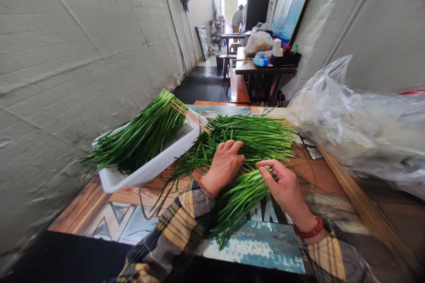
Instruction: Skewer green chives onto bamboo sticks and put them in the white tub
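Note:
A loose pile of green garlic chives [262,137] lies across the middle of the table, pale stem ends to the right. My left hand [226,163] rests at the pile's near edge, fingers curled down onto the chives, fingertips partly hidden. My right hand [282,181], wearing a red bead bracelet, pinches the stem ends of a smaller chive bunch [244,196], whose leaves trail down toward me. To the left, a white plastic tray [149,170] carries a thick stack of chives [146,132] with several thin bamboo skewers [192,117] sticking out.
A bundle of long bamboo skewers [358,199] lies at the right, beside large clear plastic bags [352,119]. The patterned wooden table [245,247] stands between two pale walls. Farther back are a dark table [262,69] with bags on it, a bench [239,86] and a person [237,18].

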{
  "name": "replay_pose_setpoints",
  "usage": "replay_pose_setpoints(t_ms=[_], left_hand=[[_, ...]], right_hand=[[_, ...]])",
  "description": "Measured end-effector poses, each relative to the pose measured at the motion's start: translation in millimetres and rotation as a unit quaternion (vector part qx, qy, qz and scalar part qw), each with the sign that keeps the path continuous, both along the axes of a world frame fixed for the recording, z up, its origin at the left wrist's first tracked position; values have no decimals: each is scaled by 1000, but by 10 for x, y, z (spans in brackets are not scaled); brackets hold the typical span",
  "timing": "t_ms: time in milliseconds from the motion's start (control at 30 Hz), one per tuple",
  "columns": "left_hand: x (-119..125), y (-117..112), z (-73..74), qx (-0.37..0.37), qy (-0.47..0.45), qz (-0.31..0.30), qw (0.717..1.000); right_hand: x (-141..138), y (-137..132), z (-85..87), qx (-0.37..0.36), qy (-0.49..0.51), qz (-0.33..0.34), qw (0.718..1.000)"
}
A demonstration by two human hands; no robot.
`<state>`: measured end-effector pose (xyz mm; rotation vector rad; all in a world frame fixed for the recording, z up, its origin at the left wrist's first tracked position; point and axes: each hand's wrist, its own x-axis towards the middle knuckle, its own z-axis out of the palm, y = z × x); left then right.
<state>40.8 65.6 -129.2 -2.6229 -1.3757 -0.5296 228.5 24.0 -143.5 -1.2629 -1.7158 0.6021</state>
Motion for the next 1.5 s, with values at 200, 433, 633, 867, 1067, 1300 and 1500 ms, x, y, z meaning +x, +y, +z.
replay_pose_setpoints(t_ms=[200,433,633,867,1067,1300,1500], left_hand=[[-38,59,-74,-37,-224,8,974],[4,38,-79,-127,-282,-14,951],[30,-39,23,-155,-225,-43,961],[69,-103,75,-169,-172,-31,970],[98,-75,14,-167,-196,-45,965],[106,-108,36,-170,-171,-43,969],[110,-136,60,-203,-243,-55,947]], right_hand=[[7,1,-2,6,15,10,1000],[-4,22,-5,-3,27,2,1000],[2,46,-31,-32,53,12,998],[7,34,-19,-20,48,12,999],[11,2,9,-13,46,13,999],[8,16,-15,-29,52,16,998],[3,29,-25,-26,48,12,998]])
